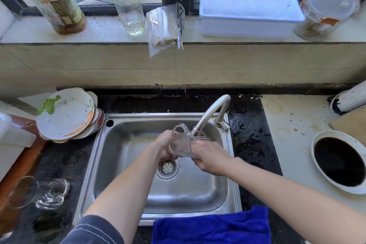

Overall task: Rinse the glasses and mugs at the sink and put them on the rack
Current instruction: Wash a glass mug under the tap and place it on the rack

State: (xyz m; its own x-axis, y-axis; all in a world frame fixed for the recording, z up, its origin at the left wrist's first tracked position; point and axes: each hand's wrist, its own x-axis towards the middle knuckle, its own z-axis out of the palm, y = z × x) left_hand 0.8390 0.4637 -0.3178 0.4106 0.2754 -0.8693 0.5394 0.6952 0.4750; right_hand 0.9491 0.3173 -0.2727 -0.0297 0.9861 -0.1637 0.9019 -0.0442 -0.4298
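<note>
A clear glass mug [183,141] with a handle is held tilted over the steel sink [126,180], its mouth up against the tap [210,114] spout. My left hand [163,145] grips the mug from the left, below its handle. My right hand [208,157] holds the mug's base and side from the right. Two more clear glasses [52,192] stand on the dark counter left of the sink, one with a handle.
Stacked plates [67,114] lean at the sink's back left corner. A blue cloth [212,227] hangs over the front rim. A white bowl of dark liquid [339,161] sits on the right counter. Bottles, a white box [249,14] and a jar line the windowsill.
</note>
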